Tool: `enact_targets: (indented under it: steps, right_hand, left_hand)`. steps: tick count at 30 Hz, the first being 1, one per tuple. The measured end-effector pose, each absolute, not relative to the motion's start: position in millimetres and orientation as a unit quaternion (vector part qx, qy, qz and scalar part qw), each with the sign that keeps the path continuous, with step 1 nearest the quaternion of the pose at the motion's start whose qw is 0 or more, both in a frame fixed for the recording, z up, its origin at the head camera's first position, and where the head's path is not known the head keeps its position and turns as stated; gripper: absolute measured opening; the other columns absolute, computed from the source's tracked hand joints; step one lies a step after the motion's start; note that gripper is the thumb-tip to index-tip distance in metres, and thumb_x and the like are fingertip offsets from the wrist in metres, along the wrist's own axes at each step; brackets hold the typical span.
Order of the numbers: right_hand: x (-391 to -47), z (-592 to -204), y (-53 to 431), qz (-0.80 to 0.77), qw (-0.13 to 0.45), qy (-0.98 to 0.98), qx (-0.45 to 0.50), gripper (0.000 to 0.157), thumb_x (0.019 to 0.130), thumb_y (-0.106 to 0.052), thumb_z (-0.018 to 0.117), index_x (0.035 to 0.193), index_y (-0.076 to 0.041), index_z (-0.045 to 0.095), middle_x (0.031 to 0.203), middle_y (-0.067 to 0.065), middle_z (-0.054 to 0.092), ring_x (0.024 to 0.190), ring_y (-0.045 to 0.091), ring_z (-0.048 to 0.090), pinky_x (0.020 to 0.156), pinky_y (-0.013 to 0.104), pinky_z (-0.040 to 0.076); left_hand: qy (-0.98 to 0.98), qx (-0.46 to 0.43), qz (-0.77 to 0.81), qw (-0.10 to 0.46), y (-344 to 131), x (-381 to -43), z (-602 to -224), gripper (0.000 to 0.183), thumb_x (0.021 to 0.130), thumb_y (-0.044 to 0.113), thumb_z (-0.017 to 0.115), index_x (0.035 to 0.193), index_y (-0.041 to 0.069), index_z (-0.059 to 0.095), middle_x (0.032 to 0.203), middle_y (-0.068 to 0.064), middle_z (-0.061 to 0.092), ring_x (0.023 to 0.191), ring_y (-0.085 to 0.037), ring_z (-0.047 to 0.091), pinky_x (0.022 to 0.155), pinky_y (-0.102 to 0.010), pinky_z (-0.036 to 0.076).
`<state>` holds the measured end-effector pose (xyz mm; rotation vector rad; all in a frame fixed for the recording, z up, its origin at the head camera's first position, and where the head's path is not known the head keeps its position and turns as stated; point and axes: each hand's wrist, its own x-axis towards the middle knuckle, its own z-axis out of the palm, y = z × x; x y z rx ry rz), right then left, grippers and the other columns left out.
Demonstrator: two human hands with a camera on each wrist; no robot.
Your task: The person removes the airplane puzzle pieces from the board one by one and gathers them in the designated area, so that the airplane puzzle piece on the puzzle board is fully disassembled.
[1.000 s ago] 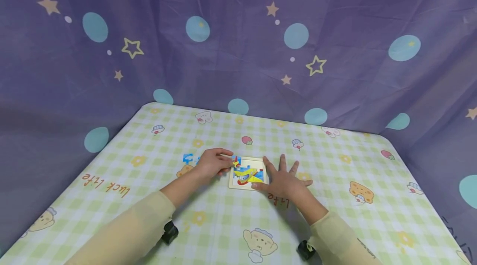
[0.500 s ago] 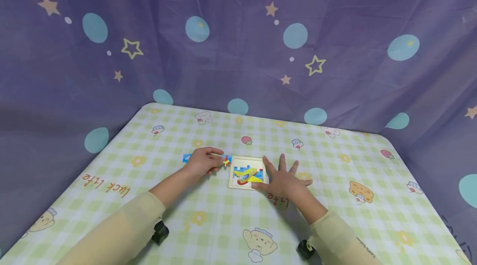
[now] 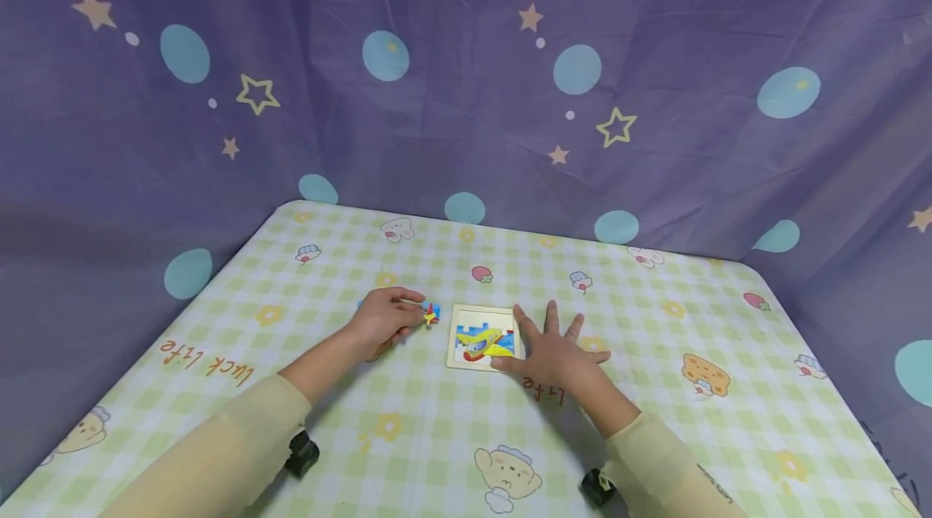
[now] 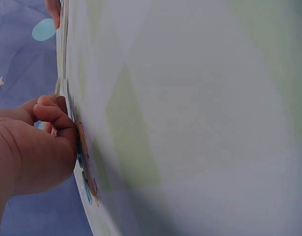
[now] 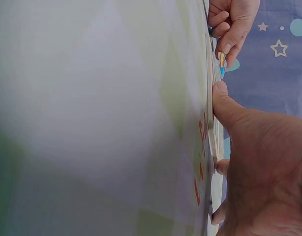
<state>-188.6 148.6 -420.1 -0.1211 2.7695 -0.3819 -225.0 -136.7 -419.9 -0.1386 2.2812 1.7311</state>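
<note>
My left hand [image 3: 382, 319] pinches a jigsaw puzzle piece [image 3: 431, 314] in blue, red and yellow, just left of a shallow wooden puzzle tray [image 3: 450, 340]. In the right wrist view the same puzzle piece [image 5: 222, 65] sticks out from between thumb and finger, tilted above the table. Joined pieces forming a yellow airplane picture [image 3: 482, 342] fill the tray's lower part, and its upper strip shows bare wood. My right hand [image 3: 557, 356] lies spread with straight fingers, thumb and index touching the tray's right side. Other blue pieces [image 4: 86, 188] lie under my left hand, mostly hidden.
A tablecloth [image 3: 437, 437] with a green check and cartoon prints covers the table. Behind the far edge hangs a purple curtain [image 3: 466, 121] with stars and balloons. A black wrist camera [image 3: 302, 455] sits under the left forearm, another black camera [image 3: 598, 490] under the right.
My left hand has drawn back leftward from the tray's upper left corner, carrying the puzzle piece away from it. The right hand and tray have stayed in place.
</note>
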Motion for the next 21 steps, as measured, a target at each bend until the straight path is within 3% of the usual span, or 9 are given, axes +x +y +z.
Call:
enact_targets:
  steps: [6, 15, 21]
  right_hand:
    - [-188.6, -420.3, 147.9, -0.136, 0.169, 0.975, -0.043, 0.104, 0.079, -0.082, 0.060, 0.162, -0.040, 0.014, 0.166, 0.021, -0.010, 0.142, 0.062, -0.012, 0.079, 0.095, 0.010]
    - [-187.2, -418.1, 147.5, -0.132, 0.165, 0.976, -0.044, 0.104, 0.080, -0.082, 0.060, 0.163, -0.038, 0.015, 0.166, 0.022, -0.007, 0.142, 0.064, -0.009, 0.079, 0.095, 0.012]
    - [-186.5, -416.8, 147.4, -0.132, 0.167, 0.976, -0.042, 0.104, 0.080, -0.081, 0.060, 0.163, -0.038, 0.015, 0.166, 0.022, -0.008, 0.142, 0.064, -0.010, 0.079, 0.095, 0.012]
  left_hand:
    - [0.794, -0.058, 0.589, 0.138, -138.3, -227.1, -422.3, 0.030, 0.094, 0.008, 0.071, 0.124, 0.008, 0.066, 0.071, -0.009, 0.060, 0.040, -0.010, 0.041, 0.034, -0.023, 0.030]
    - [0.806, -0.055, 0.577, 0.118, -137.3, -226.0, -422.6, 0.030, 0.095, 0.007, 0.071, 0.124, 0.006, 0.067, 0.100, -0.008, 0.067, 0.045, -0.010, 0.046, 0.038, -0.022, 0.034]
    - [0.812, -0.061, 0.571, 0.107, -136.2, -224.5, -419.9, 0.029, 0.094, 0.008, 0.071, 0.123, 0.005, 0.067, 0.103, -0.009, 0.063, 0.049, -0.011, 0.046, 0.041, -0.022, 0.035]
